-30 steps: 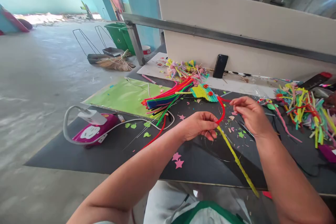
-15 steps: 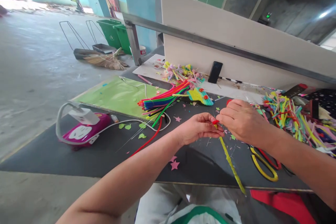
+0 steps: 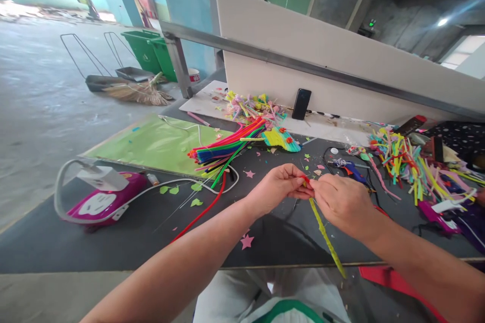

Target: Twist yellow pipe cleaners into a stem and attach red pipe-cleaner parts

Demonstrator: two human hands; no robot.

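Note:
My left hand (image 3: 282,185) pinches a small red fuzzy piece (image 3: 306,180) at the top of a yellow-green pipe cleaner stem (image 3: 325,237). That stem slants down past the table's front edge. My right hand (image 3: 338,201) meets the left one, its fingers closed at the red piece; its fingertips are partly hidden. Behind the hands lies a bundle of coloured pipe cleaners (image 3: 227,145), beside a yellow and turquoise fuzzy piece with red bits (image 3: 281,140). A long red pipe cleaner (image 3: 200,218) runs along the table near my left forearm.
A purple power strip (image 3: 108,202) with a white charger and cable sits left, by a green sheet (image 3: 151,144). A phone (image 3: 301,104) leans at the back. Right are a blue glue gun (image 3: 352,170) and a pile of pipe cleaner pieces (image 3: 401,161). Pink stars (image 3: 247,241) lie in front.
My right hand has come down and in from above right, and its fingers now meet the left hand's at the red piece. The view has shifted right, showing the glue gun.

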